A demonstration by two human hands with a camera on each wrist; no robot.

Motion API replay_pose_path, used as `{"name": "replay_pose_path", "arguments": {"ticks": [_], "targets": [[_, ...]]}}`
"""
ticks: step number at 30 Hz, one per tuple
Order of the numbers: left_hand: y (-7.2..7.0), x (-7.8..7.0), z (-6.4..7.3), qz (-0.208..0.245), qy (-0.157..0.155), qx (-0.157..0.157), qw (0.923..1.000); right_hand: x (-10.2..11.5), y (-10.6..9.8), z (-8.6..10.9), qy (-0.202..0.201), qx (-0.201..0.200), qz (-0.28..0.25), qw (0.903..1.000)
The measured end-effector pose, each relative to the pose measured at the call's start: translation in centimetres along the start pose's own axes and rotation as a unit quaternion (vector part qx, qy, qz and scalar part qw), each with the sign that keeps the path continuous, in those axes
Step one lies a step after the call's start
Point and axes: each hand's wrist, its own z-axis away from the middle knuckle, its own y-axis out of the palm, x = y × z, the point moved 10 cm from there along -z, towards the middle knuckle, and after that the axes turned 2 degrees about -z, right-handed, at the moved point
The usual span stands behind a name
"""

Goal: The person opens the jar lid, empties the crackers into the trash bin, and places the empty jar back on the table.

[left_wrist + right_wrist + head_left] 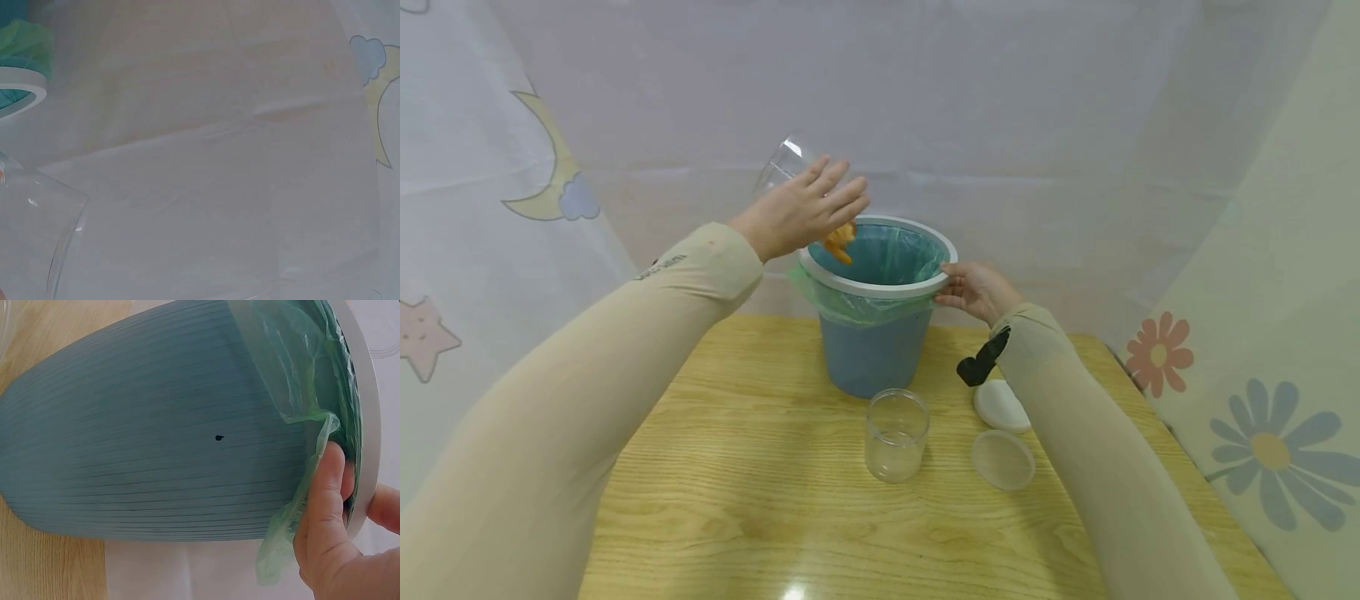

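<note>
My left hand [808, 208] holds a clear jar [782, 167] tipped over the left side of the bin; the left wrist view shows part of the jar's clear wall [47, 231]. Orange pieces [839, 242] show below the hand at the bin's opening; their exact kind is unclear. The blue trash bin [872, 350] stands upright on the table, with a green plastic liner [287, 369] folded over its edge beneath a white rim ring [880, 290]. At the bin's right side, my right hand [977, 290] grips the rim, thumb on one side and fingers under the ring against the liner.
A second clear jar [897, 437] stands upright on the wooden table [760, 467] in front of the bin. To its right lie a white lid [1000, 407] and a translucent disc [1003, 460]. A pale cloth backdrop [1037, 125] rises behind the table.
</note>
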Motion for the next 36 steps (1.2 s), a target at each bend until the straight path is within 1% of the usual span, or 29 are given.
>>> {"name": "replay_pose_path", "arguments": {"ticks": [3, 5, 7, 11, 15, 19, 25, 27, 29, 32, 34, 36], "targets": [[0.4, 0.5, 0.1, 0.038, -0.018, 0.025, 0.9988, 0.0, -0.1, -0.1, 0.002, -0.001, -0.001, 1.0], [0.5, 0.8, 0.1, 0.059, -0.028, 0.031, 0.9974, 0.0, -0.1, -0.1, 0.001, -0.002, -0.003, 1.0], [0.5, 0.9, 0.0, 0.063, -0.027, 0.033, 0.9971, 0.0, -0.1, -0.2, -0.001, -0.002, -0.002, 1.0], [0.5, 0.5, -0.2, 0.022, -0.008, 0.032, 0.9992, 0.1, -0.2, -0.2, -0.002, -0.001, -0.004, 1.0], [0.4, -0.2, -0.3, -0.02, 0.011, 0.03, 0.9993, -0.1, -0.2, -0.2, -0.002, 0.001, -0.003, 1.0], [0.2, -0.6, -0.2, -0.045, 0.023, 0.025, 0.9984, -0.2, 0.0, -0.2, -0.002, 0.006, 0.002, 1.0], [0.2, -0.6, 0.1, -0.058, 0.026, 0.024, 0.9977, -0.1, 0.2, -0.3, -0.003, 0.013, 0.0, 0.9999], [0.2, -0.5, 0.2, -0.05, 0.019, 0.025, 0.9982, -0.1, 0.2, -0.3, -0.004, 0.014, -0.003, 0.9999], [0.2, -0.3, 0.3, -0.027, 0.002, 0.026, 0.9993, 0.0, 0.2, -0.3, -0.004, 0.016, -0.003, 0.9999], [0.1, 0.1, 0.4, 0.027, -0.036, 0.025, 0.9987, -0.1, 0.0, -0.2, -0.006, 0.014, -0.002, 0.9999], [0.1, 0.3, 0.5, 0.06, -0.063, 0.02, 0.996, -0.1, -0.1, -0.2, -0.009, 0.015, 0.005, 0.9998], [0.1, 0.6, 0.6, 0.079, -0.086, 0.01, 0.9931, 0.0, -0.2, -0.2, -0.015, 0.013, 0.011, 0.9997]]}}
